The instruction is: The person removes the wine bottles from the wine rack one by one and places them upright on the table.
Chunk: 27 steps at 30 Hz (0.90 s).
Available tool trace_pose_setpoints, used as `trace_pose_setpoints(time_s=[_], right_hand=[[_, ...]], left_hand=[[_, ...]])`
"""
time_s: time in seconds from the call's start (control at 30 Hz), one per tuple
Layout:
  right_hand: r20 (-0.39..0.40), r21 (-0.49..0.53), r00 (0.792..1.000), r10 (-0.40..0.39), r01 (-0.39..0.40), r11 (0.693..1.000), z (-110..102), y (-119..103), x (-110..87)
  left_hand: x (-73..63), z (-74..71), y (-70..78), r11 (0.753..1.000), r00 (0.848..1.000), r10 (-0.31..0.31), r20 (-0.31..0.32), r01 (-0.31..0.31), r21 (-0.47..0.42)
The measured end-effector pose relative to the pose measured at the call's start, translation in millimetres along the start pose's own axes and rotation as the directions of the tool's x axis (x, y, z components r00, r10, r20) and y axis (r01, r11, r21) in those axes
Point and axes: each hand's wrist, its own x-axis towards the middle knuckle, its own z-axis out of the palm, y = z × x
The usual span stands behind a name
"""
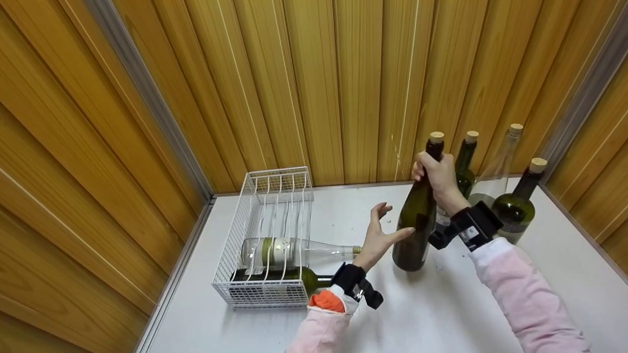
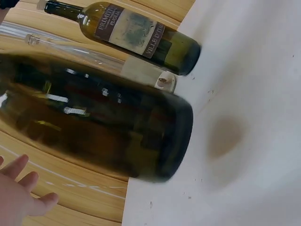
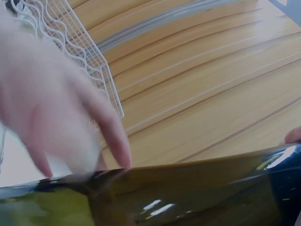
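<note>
My right hand [image 1: 435, 175] grips a dark green wine bottle [image 1: 414, 220] by its neck, just below the cork. The bottle leans slightly, and the left wrist view shows its base lifted above the table with a shadow beneath. My left hand [image 1: 380, 240] is spread beside the bottle's lower body, thumb and fingers apart, the thumb overlapping the glass in the head view. In a white wire rack [image 1: 262, 295] lie a clear bottle [image 1: 282, 252] and a dark green bottle [image 1: 309, 280], both with necks pointing right.
Behind my right forearm stand several corked bottles: a green bottle [image 1: 463, 169], a clear bottle [image 1: 495, 166] and a squat dark bottle [image 1: 512, 211]. The white table [image 1: 373, 323] meets wood-panelled walls [image 1: 358, 88] at the back and both sides.
</note>
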Motion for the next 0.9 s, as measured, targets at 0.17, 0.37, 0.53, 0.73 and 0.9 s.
trace_pose_setpoints(time_s=[0.17,0.37,0.53,0.73,0.9], right_hand=[[-0.019,-0.011,1.0,-0.016,0.016,1.0,-11.9,-6.1,-1.9],[-0.024,0.012,0.998,-0.058,0.058,0.998,-26.2,-10.1,-5.5],[-0.059,0.002,0.996,-0.068,0.068,0.998,-39.4,-10.2,-11.1],[-0.06,0.013,0.994,-0.095,0.096,0.995,-56.5,-10.5,-14.0],[-0.082,-0.001,0.989,-0.125,0.125,0.992,-69.3,-10.0,-15.0]], left_hand=[[-1.5,-10.9,-4.0,1.0,0.999,0.019,-0.031,-0.019,0.002],[-2.1,-17.3,-7.4,0.999,0.998,0.04,-0.056,-0.04,-0.007],[-5.1,-19.7,0.3,0.999,0.997,0.039,-0.073,-0.039,0.004],[-15.2,-23.7,27.4,0.999,0.997,0.047,-0.066,-0.045,0.028],[-13.3,-25.7,14.6,0.999,0.997,0.033,-0.065,-0.032,0.031]])
